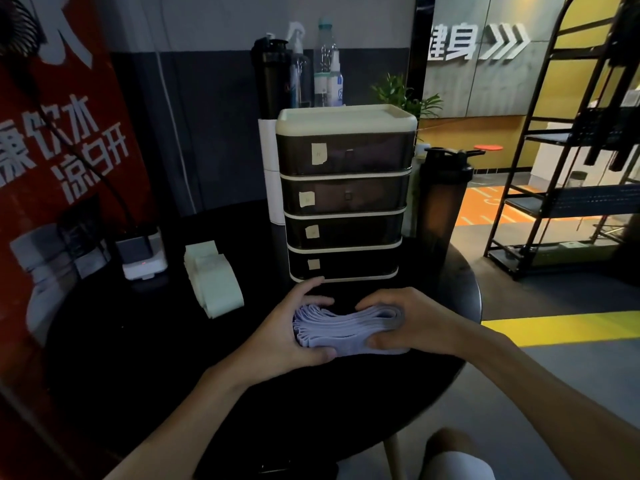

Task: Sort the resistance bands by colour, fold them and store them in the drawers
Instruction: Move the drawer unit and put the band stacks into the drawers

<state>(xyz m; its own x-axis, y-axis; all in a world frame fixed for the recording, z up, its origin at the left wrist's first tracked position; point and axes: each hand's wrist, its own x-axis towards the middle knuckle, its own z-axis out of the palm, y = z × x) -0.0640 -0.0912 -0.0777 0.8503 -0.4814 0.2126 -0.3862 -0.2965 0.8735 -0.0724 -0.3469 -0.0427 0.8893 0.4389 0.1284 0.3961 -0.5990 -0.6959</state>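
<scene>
A: The drawers (344, 195) are all closed, and both hands are busy.

B: Yes. The left hand (294, 329) and right hand (412, 318) are curled tight around the purple bands (346, 329), just above the table (138, 341).

A: Release one hand and I reckon the stack springs apart.

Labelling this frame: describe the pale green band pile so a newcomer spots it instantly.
Start at the dark drawer tower at the back of the round black table. Left of its base lies the folded pale green band pile, beside a white charger. Unlike the lavender bands, no hand touches it.
</scene>
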